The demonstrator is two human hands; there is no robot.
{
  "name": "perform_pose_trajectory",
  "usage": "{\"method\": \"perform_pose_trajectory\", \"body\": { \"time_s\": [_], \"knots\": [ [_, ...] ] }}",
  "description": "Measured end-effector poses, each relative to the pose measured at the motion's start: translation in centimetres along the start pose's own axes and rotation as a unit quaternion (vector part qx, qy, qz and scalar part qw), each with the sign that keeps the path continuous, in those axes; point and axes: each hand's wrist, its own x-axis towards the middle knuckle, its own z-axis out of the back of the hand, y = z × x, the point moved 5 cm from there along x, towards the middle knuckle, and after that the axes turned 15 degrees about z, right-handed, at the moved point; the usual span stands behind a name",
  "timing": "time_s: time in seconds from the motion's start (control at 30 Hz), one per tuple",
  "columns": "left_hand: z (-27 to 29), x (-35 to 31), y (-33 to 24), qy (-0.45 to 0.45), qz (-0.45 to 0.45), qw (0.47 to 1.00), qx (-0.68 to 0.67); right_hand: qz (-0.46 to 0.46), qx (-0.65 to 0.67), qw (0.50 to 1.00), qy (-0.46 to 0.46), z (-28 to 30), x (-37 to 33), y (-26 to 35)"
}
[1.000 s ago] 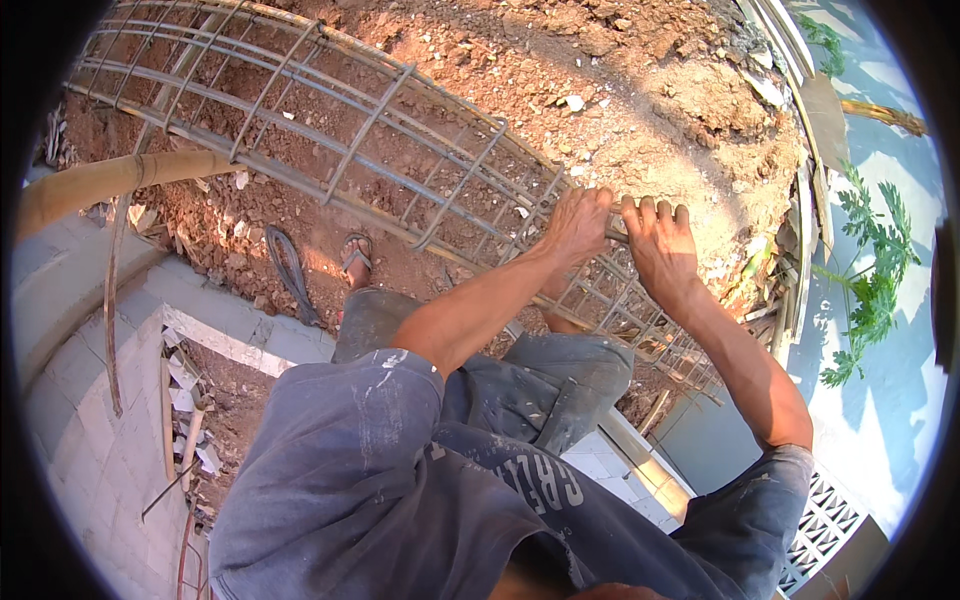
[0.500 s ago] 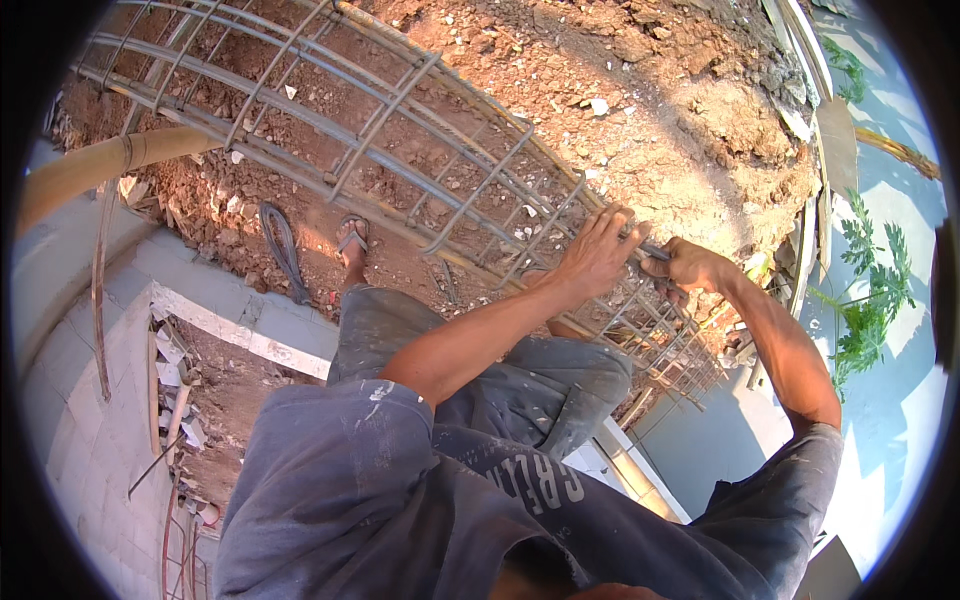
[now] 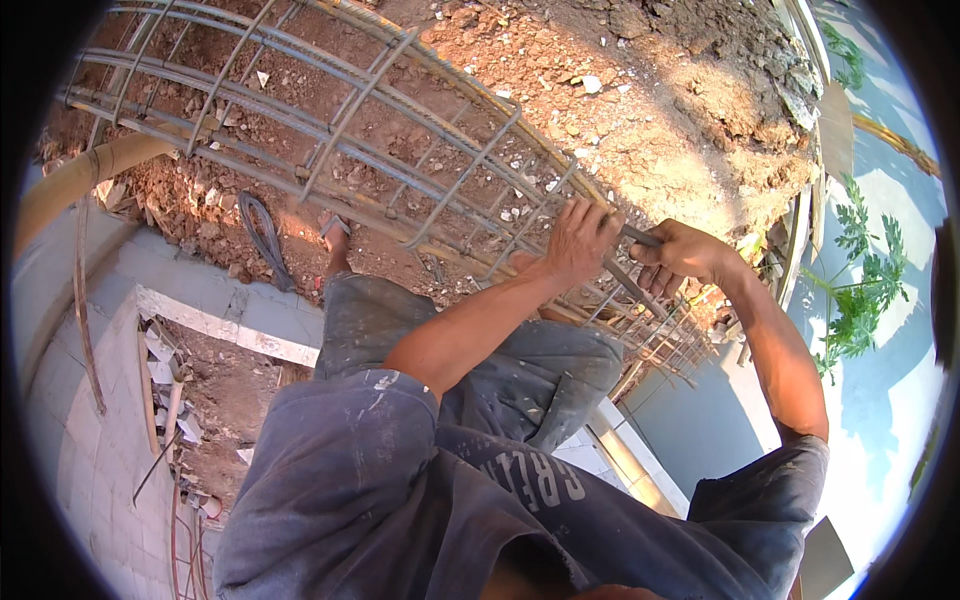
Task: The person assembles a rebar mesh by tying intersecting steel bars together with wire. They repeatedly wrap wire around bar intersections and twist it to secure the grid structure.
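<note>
While both hands work at the far long side of the rebar cage [image 3: 342, 130], they share one short dark bar [image 3: 640, 236]. Left hand [image 3: 582, 240]: fingers curled over the bar's left part, narrow grip, palm side hidden. Right hand [image 3: 682, 252]: closed around the other end, thumb and fingers bent; exact finger contact not visible. A second dark bar [image 3: 630, 283] slants from below the left hand, over the cage, to below the right fingers; whether it joins the first cannot be told.

Key relation: the cage's long axis runs from upper left to lower right, passing beneath the left hand. The held bar lies less steeply than that axis, the slanting one closer to it. The left hand is the nearer to the cage rods; the right appears just off its far side, toward the lower-right end.

Outward: grey trousers [image 3: 470, 365] on the cage's near side, a sandalled foot [image 3: 337, 235] there too, with a dark coil [image 3: 268, 246] left of it. Bamboo pole [image 3: 100, 172] meets the cage's near side in view, contact uncertain. Reddish soil [image 3: 650, 110] spreads along the far side; leafy plant [image 3: 862, 270] well right of the cage.
</note>
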Motion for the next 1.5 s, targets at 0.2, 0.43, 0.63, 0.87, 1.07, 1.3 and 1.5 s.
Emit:
{"method": "perform_pose_trajectory", "body": {
  "time_s": [0.2, 0.43, 0.63, 0.87, 1.07, 1.3, 1.5],
  "knots": [
    [1.9, 4.3, -1.0, 0.001, 0.115, 0.992, -0.054, 0.106, -0.639, 0.73, -0.219, -2.0, -1.4, 4.0],
    [-0.2, 7.6, 0.0, 0.052, 0.189, 0.981, -0.012, 0.194, -0.598, 0.763, -0.147, 5.3, 2.3, 2.6],
    [2.3, 4.0, -1.6, 0.034, 0.069, 0.997, 0.015, 0.073, -0.47, 0.875, -0.092, 0.5, 0.0, 2.5],
    [2.1, 1.0, -1.7, 0.006, -0.101, 0.994, 0.045, -0.035, 0.011, 0.999, 0.005, -3.0, 0.2, -0.4],
    [3.4, -3.2, 1.8, 0.117, -0.291, 0.947, 0.067, -0.004, 0.524, 0.842, -0.129, -15.8, 2.4, -1.8],
    [2.3, -2.3, 1.4, 0.12, -0.292, 0.947, 0.062, 0.06, 0.401, 0.906, -0.119, -13.2, 1.8, -3.6],
    [2.0, -1.3, -0.7, -0.031, -0.175, 0.981, 0.071, 0.005, 0.145, 0.986, -0.08, -6.2, 0.1, -2.6]
  ]
}}
